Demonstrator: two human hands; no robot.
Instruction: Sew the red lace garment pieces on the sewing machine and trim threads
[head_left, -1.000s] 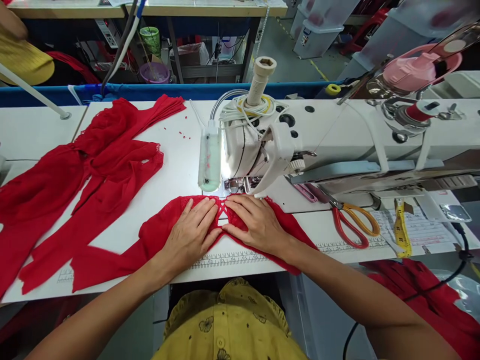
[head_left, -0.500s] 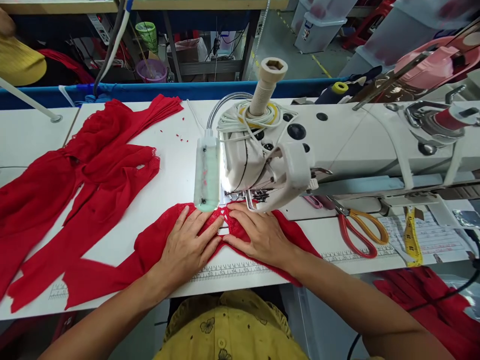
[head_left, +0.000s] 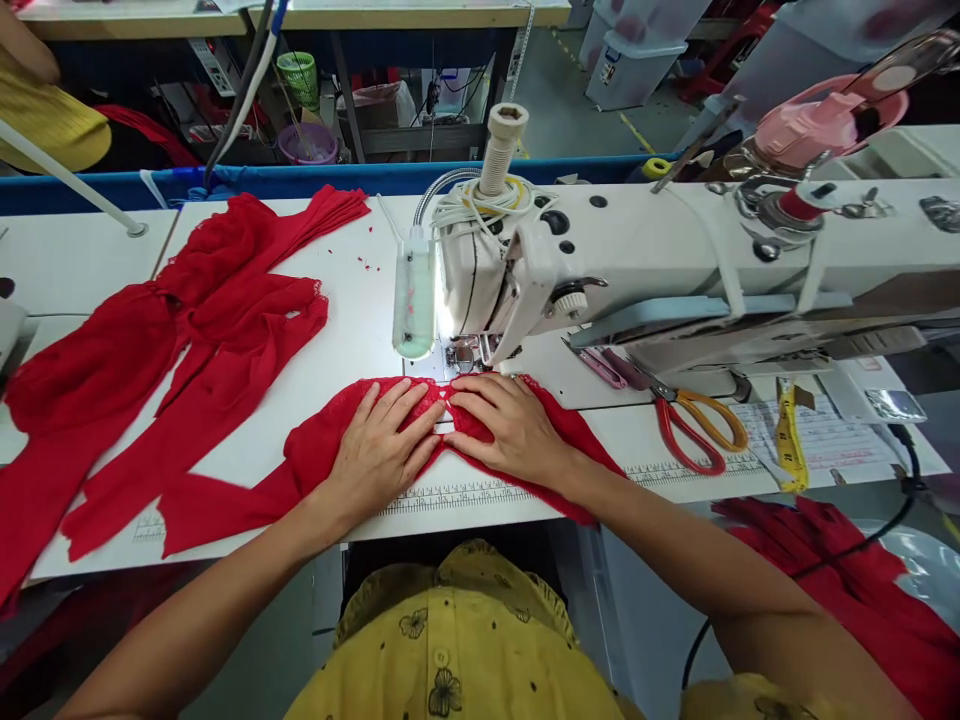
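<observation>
Both hands lie flat on a red lace-edged garment piece in front of the sewing machine. My left hand has its fingers spread and pointing toward the machine. Beside it, my right hand also presses the cloth down with fingers stretched out. A small gap in the red cloth shows white between the two hands. Just beyond the fingertips is the metal presser foot, lit by a lamp. Whether the cloth's far edge reaches under the foot, I cannot tell.
More red garments are spread at the left. Scissors, a yellow tape measure and written paper lie at the right. A printed ruler runs along the table's front. Red cloth hangs lower right. A person in yellow is at upper left.
The camera view has shifted, so the machine's head and needle area show more openly. Both hands stay flat on the red cloth, with little change in their pose.
</observation>
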